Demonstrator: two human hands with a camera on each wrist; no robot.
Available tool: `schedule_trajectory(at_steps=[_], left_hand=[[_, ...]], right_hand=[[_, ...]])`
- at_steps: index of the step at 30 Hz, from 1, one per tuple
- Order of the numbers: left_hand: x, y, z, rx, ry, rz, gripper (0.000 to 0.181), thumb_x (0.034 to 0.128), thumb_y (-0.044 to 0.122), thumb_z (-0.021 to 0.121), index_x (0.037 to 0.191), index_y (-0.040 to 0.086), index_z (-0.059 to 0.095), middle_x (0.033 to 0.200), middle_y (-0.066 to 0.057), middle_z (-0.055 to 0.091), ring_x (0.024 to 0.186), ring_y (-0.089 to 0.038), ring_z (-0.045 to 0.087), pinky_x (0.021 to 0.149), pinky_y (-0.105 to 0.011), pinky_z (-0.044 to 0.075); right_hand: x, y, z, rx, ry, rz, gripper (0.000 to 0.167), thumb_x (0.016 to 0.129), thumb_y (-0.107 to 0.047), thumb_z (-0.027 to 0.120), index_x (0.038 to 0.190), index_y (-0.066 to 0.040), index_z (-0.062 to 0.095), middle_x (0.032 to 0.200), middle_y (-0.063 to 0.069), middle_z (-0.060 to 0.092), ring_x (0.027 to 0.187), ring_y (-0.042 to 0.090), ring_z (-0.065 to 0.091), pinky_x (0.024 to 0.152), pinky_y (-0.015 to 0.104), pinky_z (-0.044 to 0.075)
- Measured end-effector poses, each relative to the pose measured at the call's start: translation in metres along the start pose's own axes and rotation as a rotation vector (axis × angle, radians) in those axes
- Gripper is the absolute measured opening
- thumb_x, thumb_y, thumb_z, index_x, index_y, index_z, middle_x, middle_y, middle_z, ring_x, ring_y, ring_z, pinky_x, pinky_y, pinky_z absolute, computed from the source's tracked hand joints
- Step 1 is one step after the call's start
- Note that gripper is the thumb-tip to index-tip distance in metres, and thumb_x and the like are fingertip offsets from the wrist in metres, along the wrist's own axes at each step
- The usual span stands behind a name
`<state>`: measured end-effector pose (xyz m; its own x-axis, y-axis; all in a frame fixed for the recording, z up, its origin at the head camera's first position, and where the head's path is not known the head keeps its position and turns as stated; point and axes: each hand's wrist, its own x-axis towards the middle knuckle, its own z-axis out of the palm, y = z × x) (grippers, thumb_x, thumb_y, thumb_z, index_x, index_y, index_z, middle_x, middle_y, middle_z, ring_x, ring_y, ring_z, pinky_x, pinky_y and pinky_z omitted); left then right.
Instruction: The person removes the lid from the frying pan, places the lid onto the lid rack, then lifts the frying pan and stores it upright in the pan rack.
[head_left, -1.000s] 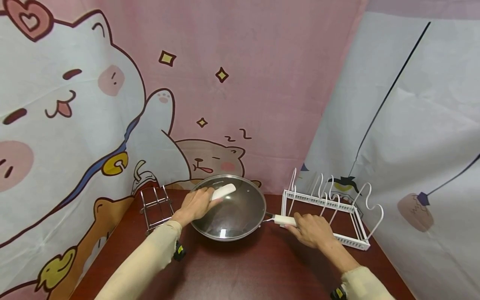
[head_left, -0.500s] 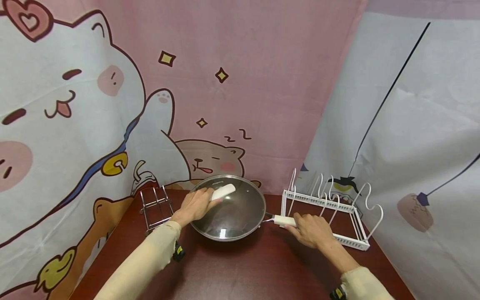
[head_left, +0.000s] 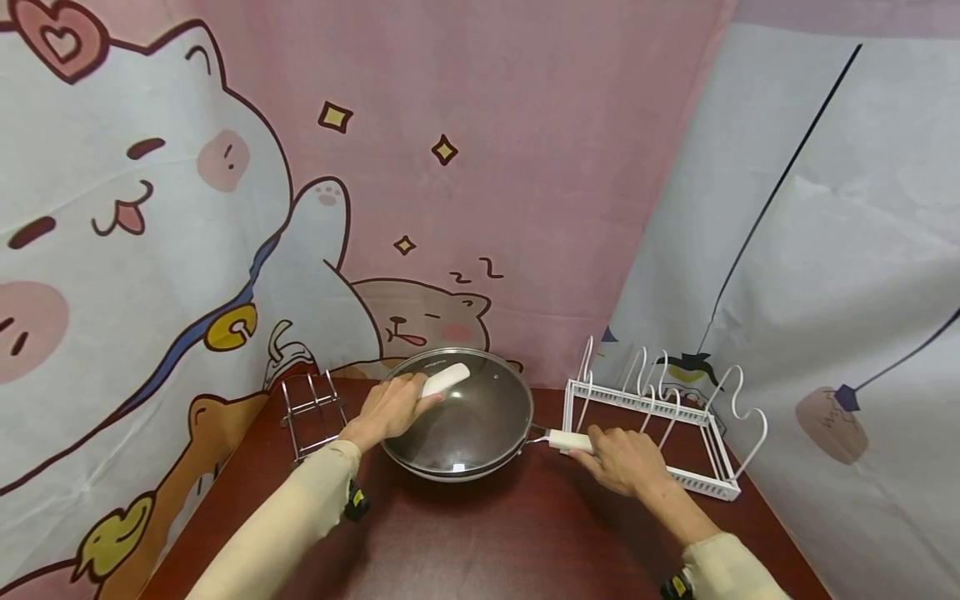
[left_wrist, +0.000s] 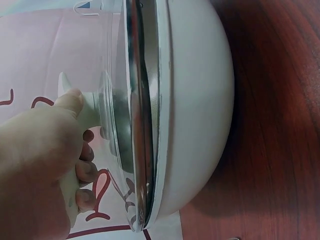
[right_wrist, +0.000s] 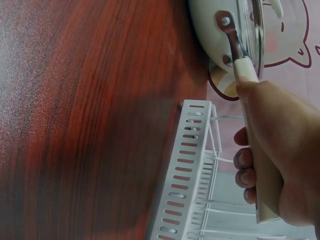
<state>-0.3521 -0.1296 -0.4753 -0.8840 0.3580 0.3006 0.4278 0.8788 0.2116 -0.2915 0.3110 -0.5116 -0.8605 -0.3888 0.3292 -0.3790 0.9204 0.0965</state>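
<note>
A white pan (left_wrist: 200,110) with a glass lid (head_left: 480,417) stands on the dark red table. My left hand (head_left: 393,406) grips the lid's white handle (head_left: 446,380), its fingers curled under it in the left wrist view. There the lid's rim (left_wrist: 141,100) is slightly apart from the pan's rim at one side. My right hand (head_left: 622,460) is wrapped round the pan's cream handle (head_left: 568,441); in the right wrist view its thumb lies along the handle (right_wrist: 265,185).
A white rack (head_left: 697,481) with upright wire dividers stands on the right, close by my right hand. On the left is a small metal wire rack (head_left: 300,408). Curtains with cartoon prints (head_left: 525,167) hang behind and beside the table (head_left: 480,550).
The lid has risen slightly at its near edge, and a dark gap now shows between it and the pan's rim. My right hand has stayed in place on the pan's handle.
</note>
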Motion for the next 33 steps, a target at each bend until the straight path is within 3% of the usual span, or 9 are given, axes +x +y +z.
schedule_trajectory(at_steps=[33], left_hand=[[-0.007, -0.008, -0.018, 0.013, 0.033, -0.006, 0.040, 0.1115, 0.049, 0.069, 0.118, 0.010, 0.067, 0.101, -0.011, 0.074, 0.074, -0.025, 0.067, 0.060, -0.046, 0.056]], right_hand=[[0.000, -0.002, -0.006, 0.002, -0.028, 0.013, 0.046, 0.103, -0.058, 0.076, 0.092, -0.017, 0.059, 0.072, 0.004, 0.068, 0.058, 0.030, 0.065, 0.051, 0.050, 0.051]])
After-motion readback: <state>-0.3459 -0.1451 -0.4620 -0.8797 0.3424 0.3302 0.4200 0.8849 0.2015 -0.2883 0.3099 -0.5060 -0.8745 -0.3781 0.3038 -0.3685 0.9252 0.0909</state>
